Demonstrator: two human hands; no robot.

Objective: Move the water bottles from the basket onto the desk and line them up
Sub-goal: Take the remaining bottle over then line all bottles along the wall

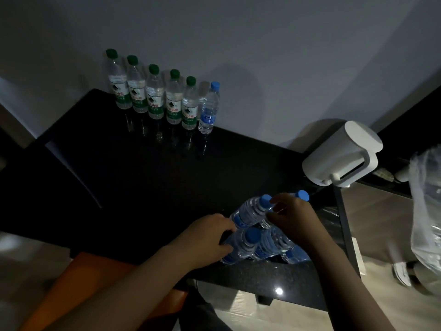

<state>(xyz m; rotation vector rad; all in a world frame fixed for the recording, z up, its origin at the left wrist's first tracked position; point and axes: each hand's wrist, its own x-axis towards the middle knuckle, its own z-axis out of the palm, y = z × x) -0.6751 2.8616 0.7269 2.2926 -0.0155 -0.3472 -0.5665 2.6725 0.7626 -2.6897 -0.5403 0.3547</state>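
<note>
Left hand (210, 237) curls round front bottle (243, 246), lowest in pile at near edge of desk (143, 175); blue cap sticks out just past fingers. Right hand (293, 218) pinches neck of upper bottle (250, 211), just under cap. Both bottles tilted, touching each other. Row (154, 96) of six stands upright by wall, well apart from hands.

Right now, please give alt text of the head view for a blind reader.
The left hand and right hand grip a cluster of blue-capped bottles at the near edge of a black desk. Five green-capped bottles and one blue-capped bottle stand in a row by the wall, a white kettle at right.
</note>
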